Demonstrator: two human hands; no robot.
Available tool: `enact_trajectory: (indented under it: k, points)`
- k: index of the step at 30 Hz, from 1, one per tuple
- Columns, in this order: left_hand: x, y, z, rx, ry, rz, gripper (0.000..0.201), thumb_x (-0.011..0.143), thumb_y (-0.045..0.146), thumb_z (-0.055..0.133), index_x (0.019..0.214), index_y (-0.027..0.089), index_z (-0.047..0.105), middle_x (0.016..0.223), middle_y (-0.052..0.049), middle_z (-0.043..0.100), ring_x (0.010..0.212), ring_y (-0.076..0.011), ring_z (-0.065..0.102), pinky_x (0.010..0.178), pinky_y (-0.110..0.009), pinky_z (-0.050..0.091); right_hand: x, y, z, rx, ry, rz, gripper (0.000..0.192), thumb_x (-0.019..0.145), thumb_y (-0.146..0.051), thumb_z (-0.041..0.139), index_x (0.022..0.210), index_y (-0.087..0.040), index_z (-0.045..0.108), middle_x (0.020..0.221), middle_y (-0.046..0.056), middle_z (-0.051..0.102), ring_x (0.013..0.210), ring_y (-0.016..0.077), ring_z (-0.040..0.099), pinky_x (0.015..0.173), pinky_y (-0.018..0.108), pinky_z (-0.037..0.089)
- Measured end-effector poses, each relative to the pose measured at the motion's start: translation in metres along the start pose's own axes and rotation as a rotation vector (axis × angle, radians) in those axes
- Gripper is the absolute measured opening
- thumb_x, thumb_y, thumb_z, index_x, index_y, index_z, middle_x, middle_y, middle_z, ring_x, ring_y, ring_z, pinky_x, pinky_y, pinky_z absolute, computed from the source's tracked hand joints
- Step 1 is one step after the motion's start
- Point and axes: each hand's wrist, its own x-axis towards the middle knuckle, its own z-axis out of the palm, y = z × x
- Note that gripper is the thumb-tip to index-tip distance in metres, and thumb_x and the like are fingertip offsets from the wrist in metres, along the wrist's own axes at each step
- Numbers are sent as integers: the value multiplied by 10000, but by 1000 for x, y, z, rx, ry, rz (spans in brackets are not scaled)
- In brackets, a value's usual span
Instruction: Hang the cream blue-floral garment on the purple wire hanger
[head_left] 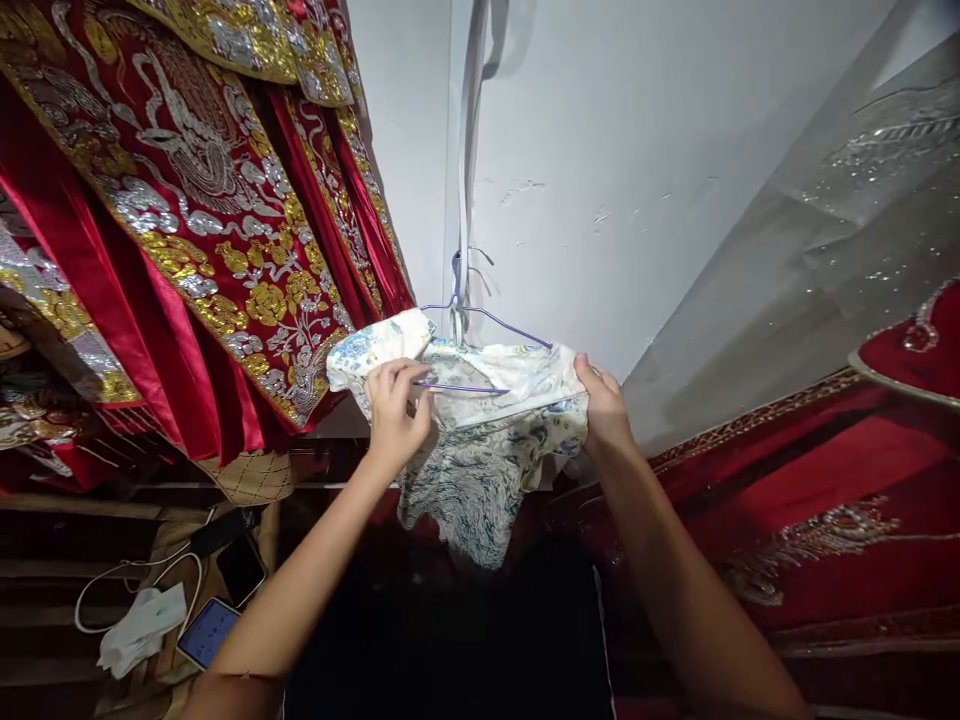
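Nearest the camera: both forearms are reaching up and forward, out of the bottom edge. Low left, a lit phone (208,632) is lying on a wooden bench (45,575), screen up, next to a crumpled white cloth (142,625) and a white cable (127,575); a dark phone (240,568) is sitting just beside them.

Left hand (394,408): fingers are curling together and pinching the pale floral garment (480,440) right at the lower bar of the purple wire hanger (480,345). Grip is sitting on fabric and wire together, which looks like it is keeping the cloth from sliding along the bar.

Right hand (604,405): fingers are wrapping round the garment's far-right edge, closed on the fabric. Fingertips are hiding behind the cloth, so how tight is unclear. The two hands are spreading the top edge across the hanger's width, one at each end.

The garment itself is draping over the hanger, bulk hanging down below the bar, between the wrists. Hanger hook is sitting up by a white cord (466,150) running down the wall; exact hook point is too small to read.

Further back, left: red robes with gold and silver embroidery (195,200) are hanging in overlapping layers, well clear of the hands. Right: a clear plastic cover (810,230) is slanting over another red embroidered garment (825,500). Behind everything, a plain white wall (600,120).
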Motion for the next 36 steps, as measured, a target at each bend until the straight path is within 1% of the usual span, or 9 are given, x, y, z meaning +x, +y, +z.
enact_trajectory:
  k: [4,7,11,12,18,21,24,30,36]
  points:
    - [-38,-8,18,52,217,-195,320,849,178,595,1161,247,582,1283,-145,470,1258,-312,457,1056,-494,371,-9,10,-6,-29,32,5,532,774,-676,672,1028,-209,662,914,97,751,871,295,729,703,372,592]
    - [-60,-20,35,-101,354,-471,385,833,194,560,1210,227,485,1191,-133,501,1068,-244,548,884,-385,478,-9,17,-7,-22,53,-2,556,794,-688,638,1081,-213,661,910,95,753,861,293,729,700,382,592]
    - [-81,-26,52,-467,105,-710,29,844,253,508,842,228,493,764,-2,509,687,-155,515,640,-263,440,-14,29,-1,-6,115,23,555,830,-673,590,1156,-226,630,1033,101,737,960,295,710,740,390,588]
    - [-85,-24,54,-539,71,-748,83,847,271,509,784,226,478,714,10,491,651,-149,496,617,-255,425,-20,34,2,-32,148,12,543,839,-656,589,1177,-232,620,1097,106,721,1008,299,696,776,396,583]
    - [-107,0,49,-892,117,-948,135,821,314,545,911,230,599,851,-23,635,710,-165,586,655,-266,477,-97,88,31,-394,478,-238,653,825,-541,678,1395,-381,401,1530,87,419,1350,352,437,1040,521,434]
    - [-111,12,40,-952,41,-965,172,791,301,575,935,234,640,909,-28,675,771,-182,626,695,-278,498,-126,119,52,-344,80,19,372,878,-634,556,1030,-299,616,1068,91,692,970,322,637,812,463,517]
    - [-111,20,28,-964,-12,-937,173,803,277,580,950,241,666,861,-13,674,721,-170,609,679,-276,495,-131,136,68,-219,-326,280,574,890,-739,433,685,-225,585,627,54,621,587,226,590,556,346,443]
    - [-108,26,9,-906,-157,-821,175,846,240,571,986,261,674,950,-32,678,891,-213,638,824,-315,509,-128,133,70,-141,-330,237,544,862,-701,542,607,-221,522,539,6,520,523,170,470,533,309,354]
    - [-128,16,26,-779,-180,-808,279,768,204,644,1038,273,631,999,-40,650,994,-223,629,893,-324,498,-133,125,60,-144,-309,230,526,861,-666,554,581,-228,470,509,-27,397,486,137,354,493,292,278]
